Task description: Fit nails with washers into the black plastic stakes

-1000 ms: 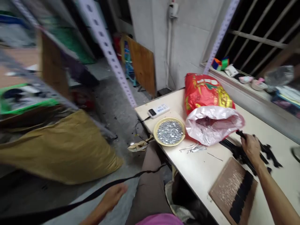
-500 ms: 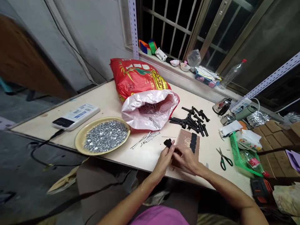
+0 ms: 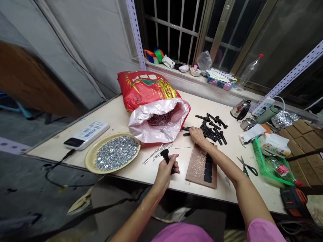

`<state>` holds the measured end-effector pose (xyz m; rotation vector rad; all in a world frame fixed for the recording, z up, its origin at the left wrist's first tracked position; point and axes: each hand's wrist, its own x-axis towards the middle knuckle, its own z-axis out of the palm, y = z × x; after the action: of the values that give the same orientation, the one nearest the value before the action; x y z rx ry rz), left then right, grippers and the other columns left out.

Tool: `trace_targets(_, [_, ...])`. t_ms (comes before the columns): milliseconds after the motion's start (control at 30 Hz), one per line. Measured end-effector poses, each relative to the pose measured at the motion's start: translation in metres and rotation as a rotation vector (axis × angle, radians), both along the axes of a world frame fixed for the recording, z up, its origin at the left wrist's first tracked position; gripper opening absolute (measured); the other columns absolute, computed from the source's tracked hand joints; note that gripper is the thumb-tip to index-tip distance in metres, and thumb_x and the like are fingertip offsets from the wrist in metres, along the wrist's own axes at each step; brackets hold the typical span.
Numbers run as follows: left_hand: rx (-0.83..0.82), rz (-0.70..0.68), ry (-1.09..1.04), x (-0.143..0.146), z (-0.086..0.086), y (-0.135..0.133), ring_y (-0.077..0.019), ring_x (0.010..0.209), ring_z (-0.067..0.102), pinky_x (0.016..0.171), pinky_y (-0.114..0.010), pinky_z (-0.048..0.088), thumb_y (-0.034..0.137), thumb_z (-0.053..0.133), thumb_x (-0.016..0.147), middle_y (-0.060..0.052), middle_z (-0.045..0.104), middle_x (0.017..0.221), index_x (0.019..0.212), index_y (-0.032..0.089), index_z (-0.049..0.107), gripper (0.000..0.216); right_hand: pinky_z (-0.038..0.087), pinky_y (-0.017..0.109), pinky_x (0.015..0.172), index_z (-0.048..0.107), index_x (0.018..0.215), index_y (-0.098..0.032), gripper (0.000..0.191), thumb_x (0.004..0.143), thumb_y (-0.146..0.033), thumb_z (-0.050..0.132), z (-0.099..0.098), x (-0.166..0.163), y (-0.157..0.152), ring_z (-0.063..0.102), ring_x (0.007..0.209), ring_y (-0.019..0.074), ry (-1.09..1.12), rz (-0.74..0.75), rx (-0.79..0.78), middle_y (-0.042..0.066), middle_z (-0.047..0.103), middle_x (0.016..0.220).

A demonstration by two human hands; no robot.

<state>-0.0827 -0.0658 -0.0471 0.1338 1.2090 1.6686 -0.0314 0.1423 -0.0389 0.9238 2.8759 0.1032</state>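
Note:
My left hand (image 3: 166, 169) is closed round a black handle-like plastic piece (image 3: 165, 154), whose wider end sticks up past the thumb, over the table's front part. My right hand (image 3: 198, 137) reaches to the left side of a pile of similar black pieces (image 3: 214, 136), its bent fingers on a piece there; the fingertips are partly hidden. Between the forearms lies a brown board (image 3: 195, 169) with a row of black pads (image 3: 208, 168) and pale specks. Several metal pins (image 3: 158, 151) rest left of the board, and a single pin (image 3: 183, 147) lies above it.
Left are a yellow dish (image 3: 88, 159) of metal washers (image 3: 116, 153) and a white power bank (image 3: 87, 134). A red sack (image 3: 148, 89) of metal pins stands open behind. Scissors (image 3: 247, 166), a green basket (image 3: 259, 164) and a kettle (image 3: 241, 109) are at the right.
My hands have parted. The right one has moved from beside the left, over the board, up to the black pile. My left hand has shifted left with its black piece. The camera view has turned slightly.

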Motion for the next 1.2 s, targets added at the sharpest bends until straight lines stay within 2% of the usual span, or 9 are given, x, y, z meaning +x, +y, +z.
trace_targets(267, [-0.028,-0.088,-0.201,-0.006,-0.003,0.012,-0.0125,0.051,0.061,0.053,-0.026,0.053,0.039,0.074,0.072,-0.005,0.068,0.065,0.087,0.013,0.063,0.032,0.048,0.034,0.083,0.057,0.109,-0.013,0.026,0.091,-0.010,0.039,0.010,0.024,-0.022,0.060,0.096,0.0222,0.178,0.081,0.023,0.014,0.062,0.108])
trace_targets(367, [0.069,-0.130,-0.303,-0.005,-0.003,0.020,-0.0175,0.067,0.068,0.062,-0.029,0.056,0.039,0.068,0.079,-0.009,0.072,0.077,0.088,0.013,0.066,0.028,0.052,0.032,0.081,0.060,0.102,-0.015,0.025,0.091,-0.013,0.038,0.000,0.043,-0.059,0.062,0.092,0.0187,0.425,0.272,-0.059,0.011,0.065,0.102])
trace_targets(533, [0.169,0.063,-0.254,-0.014,-0.012,0.025,-0.0172,0.081,0.068,0.076,-0.027,0.053,0.035,0.079,0.067,-0.005,0.072,0.083,0.084,0.016,0.066,0.028,0.044,0.037,0.102,0.060,0.114,-0.015,0.033,0.082,-0.015,0.053,0.000,0.055,-0.086,0.052,0.121,0.0209,0.450,0.609,-0.282,0.009,0.062,0.122])
trace_targets(600, [0.169,0.102,-0.138,-0.017,-0.016,0.021,-0.0163,0.074,0.068,0.075,-0.029,0.052,0.034,0.084,0.061,-0.002,0.070,0.074,0.090,0.016,0.064,0.039,0.046,0.031,0.098,0.059,0.118,-0.016,0.035,0.084,-0.011,0.050,0.009,0.049,-0.067,0.056,0.116,0.0170,0.367,0.496,-0.339,0.007,0.063,0.120])
trace_targets(667, [0.153,0.083,-0.066,-0.017,-0.015,0.016,-0.0134,0.062,0.065,0.071,-0.028,0.053,0.034,0.085,0.058,0.003,0.065,0.062,0.096,0.016,0.063,0.047,0.049,0.026,0.090,0.059,0.119,-0.017,0.034,0.090,-0.011,0.044,0.016,0.038,-0.040,0.061,0.105,0.0141,0.271,0.203,-0.268,0.007,0.064,0.116])
trace_targets(767, [0.090,-0.019,-0.109,-0.009,-0.008,0.013,-0.0143,0.061,0.066,0.064,-0.030,0.055,0.037,0.082,0.063,0.002,0.066,0.067,0.106,0.019,0.060,0.052,0.049,0.030,0.086,0.063,0.113,-0.014,0.026,0.093,-0.018,0.046,0.014,0.016,-0.009,0.061,0.102,0.0199,0.185,-0.089,-0.129,0.012,0.064,0.111])
trace_targets(867, [0.015,-0.105,-0.201,-0.004,-0.001,0.016,-0.0190,0.068,0.069,0.059,-0.034,0.057,0.044,0.072,0.075,-0.003,0.069,0.080,0.113,0.022,0.057,0.046,0.044,0.034,0.092,0.063,0.106,-0.012,0.022,0.092,-0.013,0.047,-0.001,-0.003,-0.001,0.058,0.106,0.0217,0.169,-0.140,-0.103,0.016,0.062,0.111])
trace_targets(1000, [0.014,-0.065,-0.177,-0.009,-0.003,0.021,-0.0171,0.064,0.068,0.056,-0.028,0.057,0.033,0.071,0.078,-0.004,0.067,0.074,0.108,0.018,0.059,0.035,0.042,0.037,0.094,0.058,0.112,-0.010,0.029,0.090,-0.004,0.040,-0.014,-0.011,-0.003,0.054,0.108,0.0222,0.162,-0.198,-0.080,0.018,0.059,0.115])
trace_targets(1200, [0.041,-0.036,-0.163,-0.006,-0.008,0.030,-0.0202,0.071,0.071,0.062,-0.031,0.059,0.029,0.072,0.077,-0.009,0.071,0.083,0.096,0.014,0.061,0.027,0.044,0.034,0.085,0.059,0.106,-0.008,0.028,0.086,-0.003,0.040,-0.010,-0.009,0.004,0.056,0.104,0.0245,0.161,-0.257,-0.090,0.020,0.060,0.113])
